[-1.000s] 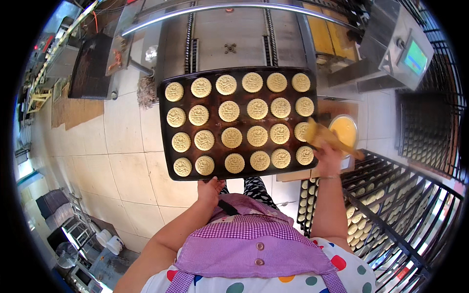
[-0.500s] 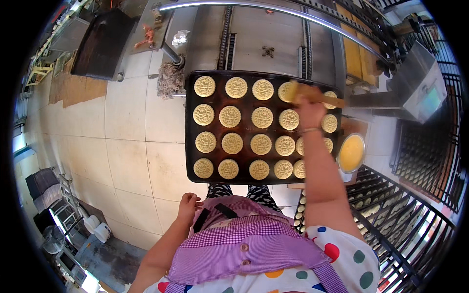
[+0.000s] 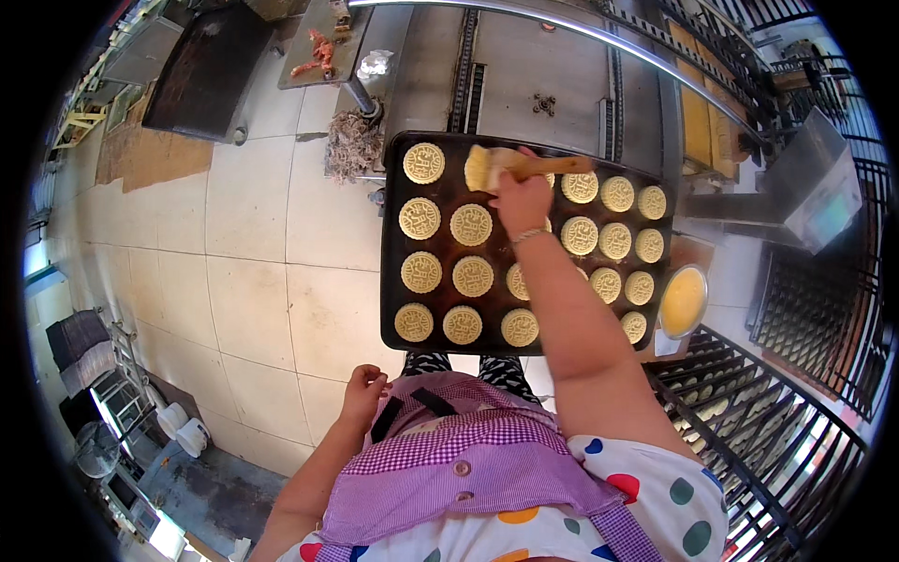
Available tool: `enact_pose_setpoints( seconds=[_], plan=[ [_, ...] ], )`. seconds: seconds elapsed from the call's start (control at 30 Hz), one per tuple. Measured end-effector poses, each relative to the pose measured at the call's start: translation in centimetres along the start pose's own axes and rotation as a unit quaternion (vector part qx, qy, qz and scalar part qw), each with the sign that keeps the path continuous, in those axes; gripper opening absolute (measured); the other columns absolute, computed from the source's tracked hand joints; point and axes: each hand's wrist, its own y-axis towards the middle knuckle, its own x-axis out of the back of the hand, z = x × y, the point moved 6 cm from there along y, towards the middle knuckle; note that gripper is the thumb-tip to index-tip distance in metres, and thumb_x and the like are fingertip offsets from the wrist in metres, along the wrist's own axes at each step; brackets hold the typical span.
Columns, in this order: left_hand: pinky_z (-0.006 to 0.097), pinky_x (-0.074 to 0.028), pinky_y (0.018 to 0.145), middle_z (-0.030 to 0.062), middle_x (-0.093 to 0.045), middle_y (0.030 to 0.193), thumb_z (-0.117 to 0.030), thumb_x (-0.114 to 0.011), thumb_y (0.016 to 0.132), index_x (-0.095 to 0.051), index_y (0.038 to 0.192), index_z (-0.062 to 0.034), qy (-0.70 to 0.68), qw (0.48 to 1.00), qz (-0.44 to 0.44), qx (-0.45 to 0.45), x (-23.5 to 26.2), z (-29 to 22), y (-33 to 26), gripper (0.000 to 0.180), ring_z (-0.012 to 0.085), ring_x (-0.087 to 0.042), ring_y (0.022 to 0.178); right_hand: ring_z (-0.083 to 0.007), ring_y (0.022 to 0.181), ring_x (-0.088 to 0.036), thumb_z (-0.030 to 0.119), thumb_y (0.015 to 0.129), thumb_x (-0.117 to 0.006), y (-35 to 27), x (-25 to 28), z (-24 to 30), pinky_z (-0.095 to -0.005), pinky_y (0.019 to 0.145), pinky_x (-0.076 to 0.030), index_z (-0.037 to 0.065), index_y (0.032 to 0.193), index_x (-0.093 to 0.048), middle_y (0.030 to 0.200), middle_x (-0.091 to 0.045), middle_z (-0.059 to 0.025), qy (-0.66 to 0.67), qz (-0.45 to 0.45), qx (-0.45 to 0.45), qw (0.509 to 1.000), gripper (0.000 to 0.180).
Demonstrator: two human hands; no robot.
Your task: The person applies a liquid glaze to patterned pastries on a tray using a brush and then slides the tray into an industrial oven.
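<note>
My right hand [image 3: 524,199] is closed around a wooden-handled pastry brush [image 3: 560,166], its handle pointing right. The pale yellow bristles lie over a round mooncake in the far row, second from the left, and partly cover it. Rows of stamped, scalloped mooncakes [image 3: 471,225] sit on a dark baking tray [image 3: 445,351]; my right hand and forearm hide some of them. Low at my left side, away from the tray, my left hand [image 3: 365,386] holds nothing, its fingers loosely bent and a little apart.
A bowl of yellow liquid [image 3: 683,302] stands beside the tray's right edge. Black racks [image 3: 749,393] holding more mooncakes are at the lower right. Beyond the tray is a metal machine bed [image 3: 524,75] with chains and a shiny bar [image 3: 562,25]. Tiled floor [image 3: 243,309] lies to the left.
My right hand has swept the brush leftward along the far row, from near its right end to the second mooncake from the left. The tray appears farther right in view. My left hand stays low.
</note>
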Motion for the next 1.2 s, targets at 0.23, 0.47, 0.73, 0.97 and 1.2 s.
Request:
enact_pose_setpoints(
  seconds=[0.23, 0.47, 0.73, 0.97, 1.2],
  plan=[
    [0.029, -0.048, 0.066, 0.0111, -0.056, 0.093, -0.007, -0.054, 0.083, -0.045, 0.104, -0.0011, 0.015, 0.999, -0.029, 0.037, 2.9, 3.1, -0.2, 0.023, 0.0189, -0.06, 0.079, -0.0324, 0.071, -0.065, 0.029, 0.075, -0.061, 5.8, 27.1, -3.8, -0.0388, 0.063, -0.052, -0.005, 0.093, -0.062, 0.076, -0.065, -0.0209, -0.416, -0.282, 0.017, 0.864, 0.038],
    [0.027, -0.047, 0.066, 0.0114, -0.057, 0.093, -0.004, -0.056, 0.081, -0.044, 0.106, -0.0003, 0.02, 1.0, -0.005, 0.021, 1.0, 0.6, 0.0, 0.028, 0.0184, -0.059, 0.078, -0.0248, 0.079, -0.063, 0.018, 0.076, -0.06, -2.7, 7.4, -3.7, -0.035, 0.064, -0.05, 0.004, 0.103, -0.057, 0.085, -0.064, -0.0152, -0.205, -0.045, 0.014, 0.978, 0.03],
    [0.027, -0.048, 0.066, 0.0111, -0.056, 0.095, -0.004, -0.056, 0.082, -0.044, 0.107, -0.0007, 0.05, 0.999, 0.016, 0.011, -1.1, -0.1, -0.1, 0.029, 0.018, -0.059, 0.079, -0.0268, 0.086, -0.061, 0.018, 0.077, -0.058, -6.5, 8.6, -3.7, -0.0371, 0.073, -0.049, 0.007, 0.115, -0.053, 0.094, -0.063, -0.0168, -0.199, -0.056, 0.048, 0.977, 0.04],
    [0.025, -0.049, 0.065, 0.0108, -0.056, 0.095, -0.003, -0.056, 0.082, -0.043, 0.107, -0.0009, 0.05, 0.998, 0.026, 0.027, -1.7, 1.1, -0.4, 0.028, 0.0175, -0.058, 0.079, -0.0261, 0.074, -0.064, 0.014, 0.078, -0.057, -4.7, 24.4, 0.5, -0.0359, 0.06, -0.051, 0.001, 0.105, -0.057, 0.083, -0.065, -0.0148, -0.206, -0.213, 0.079, 0.952, 0.029],
    [0.027, -0.05, 0.066, 0.0108, -0.055, 0.095, -0.003, -0.055, 0.082, -0.043, 0.106, -0.0009, 0.087, 0.994, 0.068, 0.001, -6.3, -1.0, -1.1, 0.027, 0.0181, -0.058, 0.079, -0.0211, 0.069, -0.063, 0.015, 0.074, -0.062, -6.2, 15.7, -2.7, -0.0328, 0.061, -0.05, 0.002, 0.109, -0.057, 0.081, -0.064, -0.0125, -0.172, -0.052, 0.111, 0.977, 0.037]
  ],
)
